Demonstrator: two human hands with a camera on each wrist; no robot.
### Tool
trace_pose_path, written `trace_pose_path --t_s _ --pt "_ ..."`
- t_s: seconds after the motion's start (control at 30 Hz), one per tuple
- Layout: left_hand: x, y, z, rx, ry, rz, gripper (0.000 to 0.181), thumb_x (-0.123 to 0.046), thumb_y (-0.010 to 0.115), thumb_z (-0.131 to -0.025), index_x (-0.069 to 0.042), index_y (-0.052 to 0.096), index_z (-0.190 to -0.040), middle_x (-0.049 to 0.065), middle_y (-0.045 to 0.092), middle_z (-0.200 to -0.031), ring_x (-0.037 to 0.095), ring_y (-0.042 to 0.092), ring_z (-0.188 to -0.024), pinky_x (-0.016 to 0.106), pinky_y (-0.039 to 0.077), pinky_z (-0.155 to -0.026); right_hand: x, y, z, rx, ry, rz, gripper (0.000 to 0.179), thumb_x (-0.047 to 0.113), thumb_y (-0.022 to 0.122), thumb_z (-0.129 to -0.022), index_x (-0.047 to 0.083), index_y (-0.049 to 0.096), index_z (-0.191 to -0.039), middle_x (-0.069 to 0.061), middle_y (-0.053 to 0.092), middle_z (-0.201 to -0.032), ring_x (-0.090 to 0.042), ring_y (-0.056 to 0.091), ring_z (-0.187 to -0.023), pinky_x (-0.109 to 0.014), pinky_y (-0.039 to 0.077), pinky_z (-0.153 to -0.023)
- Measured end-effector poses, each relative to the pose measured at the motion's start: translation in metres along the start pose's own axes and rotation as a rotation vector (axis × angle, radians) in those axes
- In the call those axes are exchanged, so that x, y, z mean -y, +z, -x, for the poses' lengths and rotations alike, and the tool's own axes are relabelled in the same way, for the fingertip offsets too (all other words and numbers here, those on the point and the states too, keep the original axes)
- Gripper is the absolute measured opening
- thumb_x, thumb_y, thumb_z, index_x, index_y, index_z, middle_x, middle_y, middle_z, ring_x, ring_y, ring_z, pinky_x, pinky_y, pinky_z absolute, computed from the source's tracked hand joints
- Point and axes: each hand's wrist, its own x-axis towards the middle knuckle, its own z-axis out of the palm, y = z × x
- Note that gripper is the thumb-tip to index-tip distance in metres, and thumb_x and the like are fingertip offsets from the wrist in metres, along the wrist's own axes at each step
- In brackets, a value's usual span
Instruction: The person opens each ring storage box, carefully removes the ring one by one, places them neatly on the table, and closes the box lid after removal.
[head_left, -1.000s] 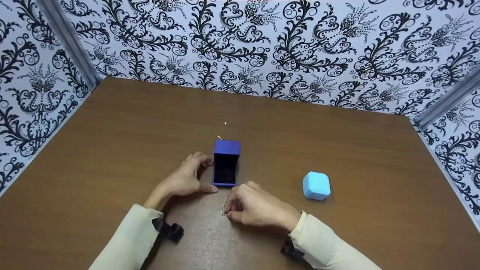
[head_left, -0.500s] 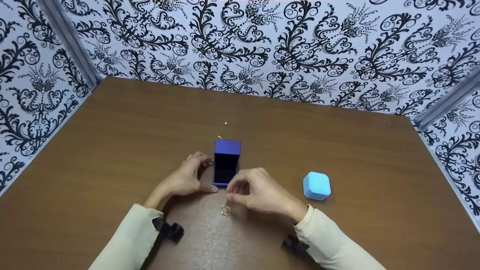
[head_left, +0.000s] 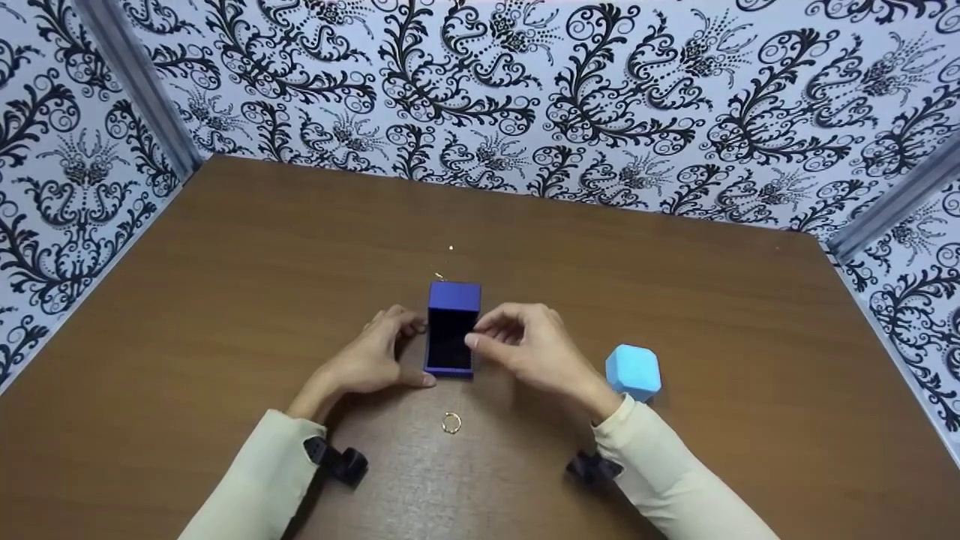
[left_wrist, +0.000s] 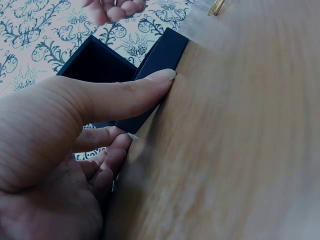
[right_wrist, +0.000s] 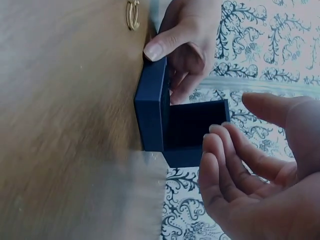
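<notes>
A dark blue ring box (head_left: 454, 296) stands with its lid raised and its dark inside facing me. My left hand (head_left: 367, 354) holds the base at its left, the thumb across the front corner and the fingers along the side, as the left wrist view also shows. Beside the box's right edge is my right hand (head_left: 536, 345), thumb and fingers apart. Nothing shows between them in the right wrist view, where the fingers (right_wrist: 215, 170) overlap the lid. A gold ring (head_left: 451, 423) lies on the table in front of the box; it also appears in the right wrist view.
A light blue rounded box (head_left: 633, 371) sits to the right, close by the right forearm. Just behind the ring box lies a small gold piece (head_left: 439, 276), and farther back a tiny bright speck (head_left: 451, 247). Patterned walls (head_left: 480, 90) border the wooden table (head_left: 300, 225).
The right hand has let go of the gold ring, leaving it on the table, and has moved up to the box's right side. The left hand has stayed at the box.
</notes>
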Motion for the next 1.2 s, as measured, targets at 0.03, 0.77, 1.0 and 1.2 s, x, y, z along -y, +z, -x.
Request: trace_pose_path --t_s 0.03,0.77,1.0,1.2 --pt "0.0 0.0 0.0 0.0 -0.002 0.001 0.067 -0.028 0.088 -0.06 -0.008 0.057 -0.116 0.003 0.051 -0.103 0.022 0.043 -0.101 0.04 0.032 -0.091 -0.001 0.0 -0.001 -0.015 0.016 -0.005 0.02 0.033 0.073 -0.08 0.016 0.07 -0.089 0.006 0.066 -0.078 -0.013 0.059 -0.068 -0.029 0.05 -0.062" --pt "0.001 0.001 0.0 -0.01 0.027 -0.005 0.064 -0.028 0.088 -0.059 -0.006 0.058 -0.11 0.005 0.052 -0.102 0.022 0.043 -0.1 0.04 0.031 -0.09 -0.009 0.006 -0.025 -0.088 0.232 -0.008 0.056 0.057 0.062 -0.081 0.008 0.067 -0.109 0.002 0.067 -0.092 -0.013 0.062 -0.087 -0.029 0.049 -0.078" --pt "0.0 0.001 -0.001 -0.01 0.024 -0.007 0.063 -0.027 0.088 -0.059 -0.006 0.058 -0.11 0.006 0.052 -0.101 0.023 0.043 -0.099 0.04 0.032 -0.089 -0.013 0.01 -0.03 -0.069 0.255 -0.051 0.059 0.058 0.062 -0.081 0.005 0.067 -0.107 -0.002 0.068 -0.09 -0.016 0.063 -0.085 -0.032 0.049 -0.079" --pt "0.001 0.001 0.0 -0.009 0.023 -0.009 0.063 -0.028 0.088 -0.06 -0.006 0.058 -0.111 0.006 0.052 -0.101 0.023 0.043 -0.099 0.039 0.032 -0.089 -0.016 0.013 -0.033 -0.055 0.282 -0.075 0.059 0.06 0.06 -0.081 0.006 0.069 -0.103 -0.006 0.068 -0.086 -0.019 0.062 -0.08 -0.032 0.048 -0.075"
